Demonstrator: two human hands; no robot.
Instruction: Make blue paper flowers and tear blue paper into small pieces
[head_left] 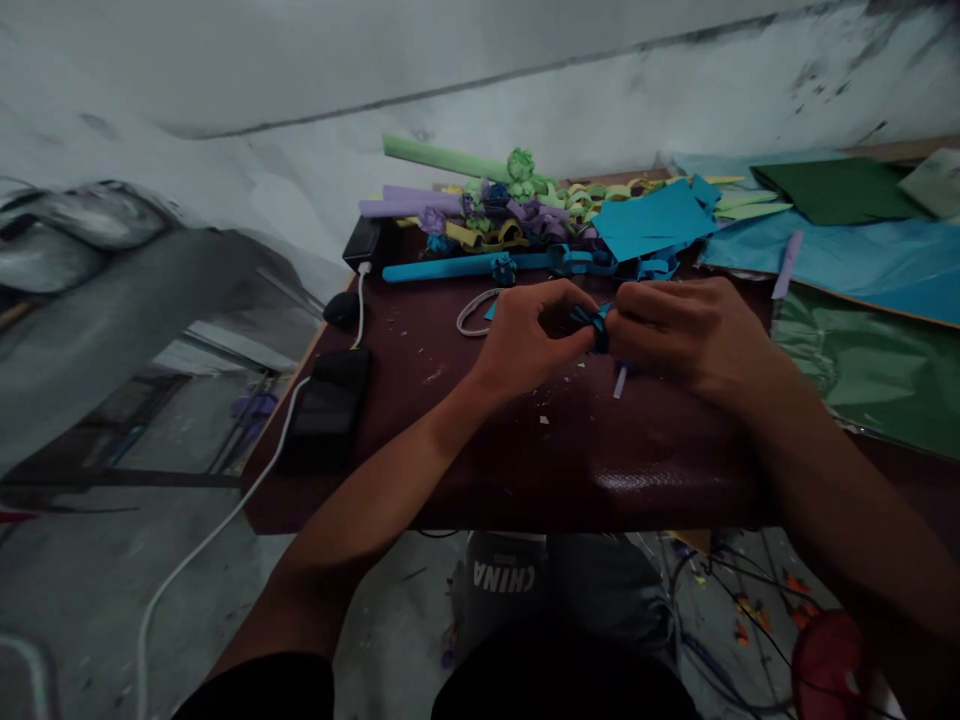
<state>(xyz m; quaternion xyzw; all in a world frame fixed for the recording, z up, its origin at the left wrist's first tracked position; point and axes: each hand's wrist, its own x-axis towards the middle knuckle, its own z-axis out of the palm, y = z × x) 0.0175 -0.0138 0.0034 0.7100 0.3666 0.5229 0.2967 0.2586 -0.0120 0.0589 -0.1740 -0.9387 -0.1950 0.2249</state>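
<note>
Over the middle of the dark red table, my left hand (pixel 529 335) pinches a small folded blue paper piece (pixel 596 322) between thumb and forefinger. From the other side, my right hand (pixel 667 325) closes its fingertips on the same piece, partly hiding it. Just beyond the hands lies a rolled blue paper stick (pixel 450 268) with a dark blue paper flower (pixel 504 267) on it. Blue paper loops (pixel 577 260) lie to the right of that flower. Below my fingers, a thin pale strip (pixel 621 381) rests on the table.
Green and purple paper rolls (pixel 435 155), paper flowers and chains are heaped at the back, near blue sheets (pixel 652 222). Bagged green paper (pixel 877 370) lies right. A phone (pixel 324 410), a white cable (pixel 225 525) and a black charger (pixel 367 243) occupy the left edge.
</note>
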